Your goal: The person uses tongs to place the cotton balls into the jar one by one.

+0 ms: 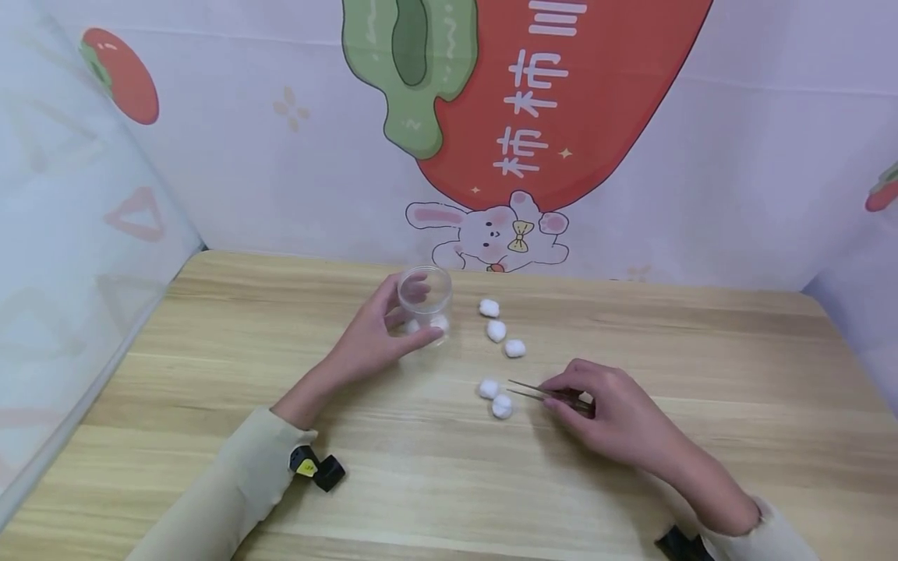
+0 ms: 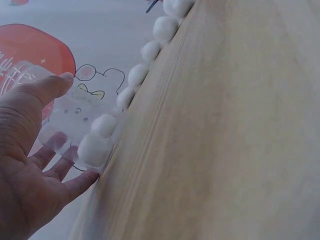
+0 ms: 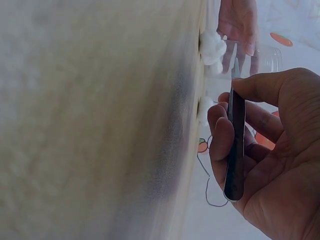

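Note:
A clear plastic cup (image 1: 433, 300) stands upright on the wooden table, with my left hand (image 1: 368, 336) gripping it from the left, thumb in front and fingers behind. Two white cotton balls (image 2: 94, 149) show at the bottom of the cup in the left wrist view. My right hand (image 1: 617, 413) pinches a pair of dark metal tweezers (image 3: 236, 150) between thumb and fingers. Their tips are parted and point left. Just beyond these tips lie two cotton balls, an upper one (image 1: 489, 389) and a lower one (image 1: 501, 406), side by side on the table.
Three more cotton balls lie in a slanting row right of the cup: one at the back (image 1: 489, 308), one in the middle (image 1: 496, 330) and one in front (image 1: 515, 348). A printed cloth (image 1: 281, 171) hangs behind the wooden table (image 1: 393, 483).

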Tool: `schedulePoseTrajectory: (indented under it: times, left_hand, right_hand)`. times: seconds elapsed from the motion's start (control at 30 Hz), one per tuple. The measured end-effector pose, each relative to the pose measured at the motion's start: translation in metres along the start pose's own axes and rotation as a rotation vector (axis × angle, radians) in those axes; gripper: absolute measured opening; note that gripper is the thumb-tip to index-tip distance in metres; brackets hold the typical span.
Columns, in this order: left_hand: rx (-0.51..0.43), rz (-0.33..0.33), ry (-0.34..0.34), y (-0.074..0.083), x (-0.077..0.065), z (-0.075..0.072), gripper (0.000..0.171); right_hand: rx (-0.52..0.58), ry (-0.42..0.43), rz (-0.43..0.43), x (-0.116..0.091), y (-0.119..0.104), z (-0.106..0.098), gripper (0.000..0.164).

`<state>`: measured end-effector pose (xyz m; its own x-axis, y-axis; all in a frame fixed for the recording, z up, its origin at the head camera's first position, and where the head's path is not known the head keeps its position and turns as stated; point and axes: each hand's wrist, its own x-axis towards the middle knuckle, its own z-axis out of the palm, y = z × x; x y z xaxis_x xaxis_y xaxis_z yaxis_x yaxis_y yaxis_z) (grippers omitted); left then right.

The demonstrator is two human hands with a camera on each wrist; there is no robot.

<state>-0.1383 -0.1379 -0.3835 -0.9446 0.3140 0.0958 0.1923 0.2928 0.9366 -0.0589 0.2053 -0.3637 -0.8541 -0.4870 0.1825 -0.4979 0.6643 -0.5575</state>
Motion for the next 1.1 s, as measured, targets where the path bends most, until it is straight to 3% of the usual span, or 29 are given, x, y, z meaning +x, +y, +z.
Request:
schedulePoseTrajectory:
  times: [0.23,1.1]
  left_hand:
    - [0.001,-0.009,-0.005,-0.0002,-0.0012,-0.0005,0.076]
    - [0.006,-0.012,0.001,-0.0018,-0.0002,-0.0006,0.077]
  right_hand:
    - [-0.008,0.011,-0.035,-0.0042,-0.0013,0.002,0.02]
    - [-0.063,-0.014,-0.014,-0.0038,-0.0043,0.0047,0.019]
